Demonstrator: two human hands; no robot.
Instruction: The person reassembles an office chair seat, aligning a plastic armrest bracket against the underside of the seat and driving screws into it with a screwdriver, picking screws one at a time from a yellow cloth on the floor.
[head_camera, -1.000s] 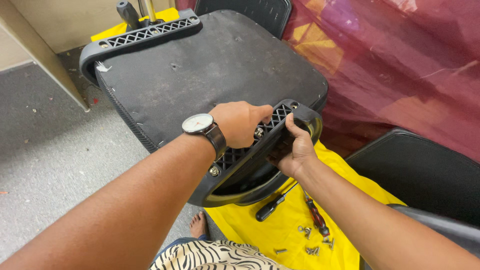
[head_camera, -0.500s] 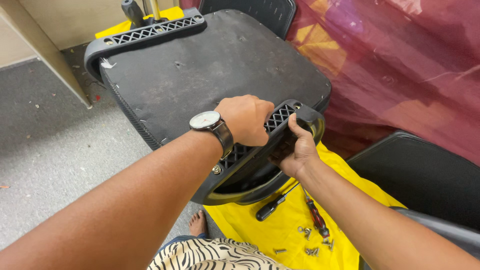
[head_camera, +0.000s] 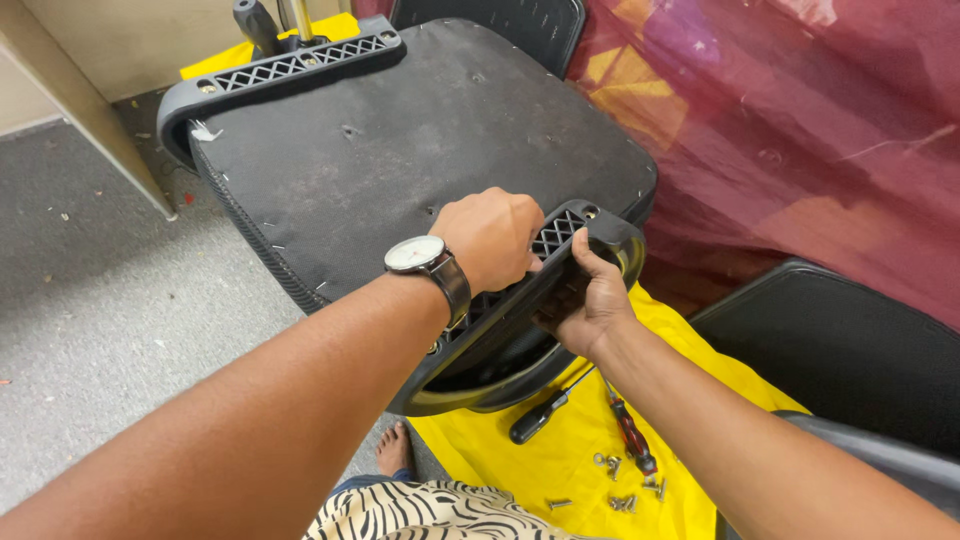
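Note:
A black office chair seat (head_camera: 420, 130) lies upside down, with a lattice armrest on each side. My left hand (head_camera: 490, 235), a watch on its wrist, rests on top of the near armrest (head_camera: 560, 232) with the fingers curled down onto it; what is under the fingers is hidden. My right hand (head_camera: 590, 300) grips the same armrest from below at its curved end, thumb on the upper edge. The far armrest (head_camera: 290, 65) is untouched.
A yellow cloth (head_camera: 560, 465) under the seat holds a black-handled screwdriver (head_camera: 535, 420), a red-handled screwdriver (head_camera: 632, 438) and several loose screws (head_camera: 620, 492). A black chair part (head_camera: 850, 340) lies at right, a maroon sheet (head_camera: 800, 130) behind. Grey carpet (head_camera: 90, 300) and my bare foot (head_camera: 395, 455) show at left.
Both hands keep their hold on the near armrest. My left hand has slid slightly along it toward the curved end, and the view has shifted a little.

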